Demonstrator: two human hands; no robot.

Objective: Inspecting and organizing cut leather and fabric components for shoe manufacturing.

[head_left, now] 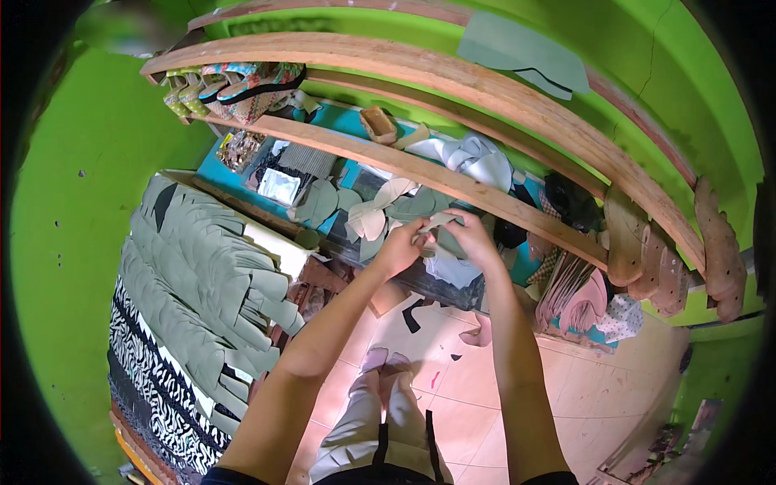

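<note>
Both my arms reach forward over a dark-topped workbench (440,285). My left hand (400,249) is closed, its fingers pinching one end of a small grey-green cut piece (439,220) of sheet material. At the other end my right hand (474,240) grips the same piece between thumb and fingers. Beyond the hands lie several grey-green cut pieces (325,202) and pale beige pieces (368,221), overlapping one another. Just below the hands, a whitish crumpled sheet (451,270) lies at the bench's near edge. The held piece's exact outline is partly covered by my fingers.
Wooden rails (420,172) cross above the bench, with patterned shoes (257,84) at the left. Stacks of grey-green pieces (198,267) fill the left side. Wooden shoe forms (626,242) hang at right, above a bundle of pink pieces (584,301). Scraps (414,314) litter the tiled floor.
</note>
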